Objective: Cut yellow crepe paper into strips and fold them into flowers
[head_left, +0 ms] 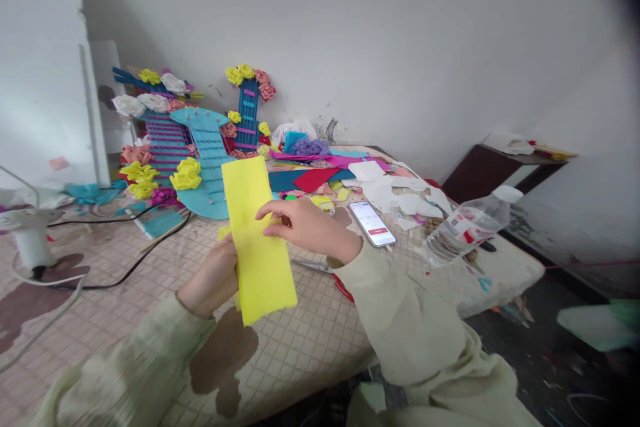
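- Bright yellow rectangular strip of thin, folded sheet material (260, 267): raised above the table, long side near upright with a slight tilt, between the two hands.
- Left hand (216, 275): gripping the strip at its left edge, fingers passing behind it; their tips are hidden.
- Right hand (305, 225): reaching over the right edge, fingers bent, two fingertips over the front face at about mid-height, narrowly apart; cannot tell whether they pinch the material.
- Clear plastic bottle with white cap and red-and-white label (463, 230): at the table's right side, leaning in view; cannot tell whether liquid is inside.
- White crumpled plastic bag (300, 128): at the wall, behind a purple bundle of yarn (311, 147); its contents cannot be made out.
- Black-edged smartphone with lit screen (373, 224): face up, right of the right hand.
- Metal scissors with red handles (344, 288): on the table, partly behind the right sleeve.
- Light-blue guitar-like cut-out with yellow rosettes (207, 167): beyond the strip, to its left.
- Pale grid-patterned table covering (320, 327): beneath the hands, brown patches showing.
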Motion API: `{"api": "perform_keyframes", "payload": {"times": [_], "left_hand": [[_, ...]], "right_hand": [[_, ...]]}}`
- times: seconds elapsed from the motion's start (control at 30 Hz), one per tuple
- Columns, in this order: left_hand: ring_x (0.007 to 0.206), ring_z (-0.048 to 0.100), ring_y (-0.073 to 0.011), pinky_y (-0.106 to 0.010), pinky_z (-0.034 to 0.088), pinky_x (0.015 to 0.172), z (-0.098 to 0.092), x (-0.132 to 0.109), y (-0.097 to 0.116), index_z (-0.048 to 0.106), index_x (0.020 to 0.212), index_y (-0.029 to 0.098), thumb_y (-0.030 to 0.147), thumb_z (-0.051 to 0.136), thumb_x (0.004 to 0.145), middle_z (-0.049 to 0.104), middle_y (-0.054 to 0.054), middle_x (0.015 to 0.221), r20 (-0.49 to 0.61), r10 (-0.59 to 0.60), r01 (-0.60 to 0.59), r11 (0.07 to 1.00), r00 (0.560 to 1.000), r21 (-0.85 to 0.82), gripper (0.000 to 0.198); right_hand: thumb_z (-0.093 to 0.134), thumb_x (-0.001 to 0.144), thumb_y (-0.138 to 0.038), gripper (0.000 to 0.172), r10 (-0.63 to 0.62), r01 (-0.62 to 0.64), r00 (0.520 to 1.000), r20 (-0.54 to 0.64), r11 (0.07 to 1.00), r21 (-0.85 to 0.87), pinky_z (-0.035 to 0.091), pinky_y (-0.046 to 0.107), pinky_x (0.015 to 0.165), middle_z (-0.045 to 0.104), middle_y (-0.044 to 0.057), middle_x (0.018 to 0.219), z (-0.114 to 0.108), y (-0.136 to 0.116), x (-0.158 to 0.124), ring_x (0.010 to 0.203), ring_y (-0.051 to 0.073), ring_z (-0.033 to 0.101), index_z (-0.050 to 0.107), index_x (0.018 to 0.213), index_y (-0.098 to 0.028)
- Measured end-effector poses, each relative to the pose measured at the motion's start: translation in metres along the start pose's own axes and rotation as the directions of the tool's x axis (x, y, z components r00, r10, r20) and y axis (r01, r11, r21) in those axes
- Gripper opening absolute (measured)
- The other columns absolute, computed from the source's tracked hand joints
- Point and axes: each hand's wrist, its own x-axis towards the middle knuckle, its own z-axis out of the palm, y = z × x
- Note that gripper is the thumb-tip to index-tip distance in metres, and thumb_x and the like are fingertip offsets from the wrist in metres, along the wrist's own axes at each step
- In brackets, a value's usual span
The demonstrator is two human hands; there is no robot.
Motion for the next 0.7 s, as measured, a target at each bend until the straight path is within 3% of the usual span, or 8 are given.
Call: {"api": "perform_keyframes", "payload": {"times": [0.33, 0.53, 0.7], "left_hand": [[0.060, 0.065, -0.0157, -0.025, 0.054, 0.057, -0.0034, 0.0030, -0.0007, 0.064, 0.084, 0.016, 0.014, 0.051, 0.080, 0.071, -0.002, 0.074, 0.001, -0.039, 0.039, 0.999, 0.999, -0.035, 0.014], [0.065, 0.066, -0.0168, -0.029, 0.055, 0.063, -0.0031, 0.0048, 0.0013, 0.062, 0.092, 0.018, 0.030, 0.040, 0.088, 0.072, -0.003, 0.080, 0.010, -0.082, 0.082, 0.979, 0.997, -0.189, 0.025], [0.068, 0.067, -0.0183, -0.029, 0.055, 0.064, 0.0013, 0.0015, 0.0061, 0.060, 0.102, 0.018, 0.043, 0.039, 0.086, 0.071, -0.004, 0.084, 0.039, -0.066, 0.072, 0.979, 0.997, -0.192, 0.036]], "right_hand": [[0.054, 0.081, -0.018, 0.014, 0.029, -0.029, 0.999, 0.019, 0.999, 0.022, 0.032, 0.022, 0.059, 0.055, -0.003, 0.067, 0.0045, 0.0047, 0.0002, 0.063, 0.010, 0.049, 0.058, 0.095, -0.018], [0.055, 0.081, -0.020, 0.015, 0.061, -0.061, 0.998, 0.016, 0.998, -0.007, 0.034, 0.023, 0.061, 0.059, -0.001, 0.073, 0.0040, 0.0038, 0.0007, 0.066, 0.011, 0.051, 0.058, 0.096, -0.021], [0.053, 0.082, -0.019, 0.015, 0.043, -0.043, 0.999, 0.017, 0.999, -0.007, 0.035, 0.023, 0.063, 0.060, 0.000, 0.076, 0.0046, 0.0049, 0.0005, 0.067, 0.011, 0.052, 0.059, 0.096, -0.018]]}}
